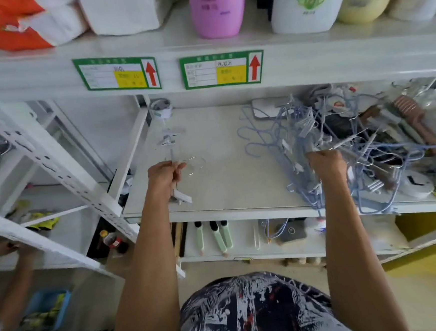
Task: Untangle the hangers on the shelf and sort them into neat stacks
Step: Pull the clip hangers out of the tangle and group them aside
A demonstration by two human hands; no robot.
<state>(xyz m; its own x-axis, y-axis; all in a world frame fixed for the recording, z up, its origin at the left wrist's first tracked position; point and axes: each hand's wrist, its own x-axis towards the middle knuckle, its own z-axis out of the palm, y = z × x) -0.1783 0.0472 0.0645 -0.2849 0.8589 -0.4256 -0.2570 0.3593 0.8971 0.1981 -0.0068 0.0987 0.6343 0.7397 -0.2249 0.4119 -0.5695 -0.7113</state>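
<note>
Left hand (165, 176) is fisted around the stem of a clear clip hanger (182, 196), held over the left part of the shelf (226, 180), and blur smears its see-through bar. Right hand (326, 163) sits knuckles-up in the near edge of the tangle of blue hangers (297, 130) on the shelf's right. Its fingers curl out of sight, so I can't tell what it grips.

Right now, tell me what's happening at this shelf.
A person is sorting hangers. Their left hand grips a clear clip hanger over the bare side of the shelf, apart from the rest. Their right hand grips into the tangle of blue hangers heaped on the right side. No neat stack shows yet.
</note>
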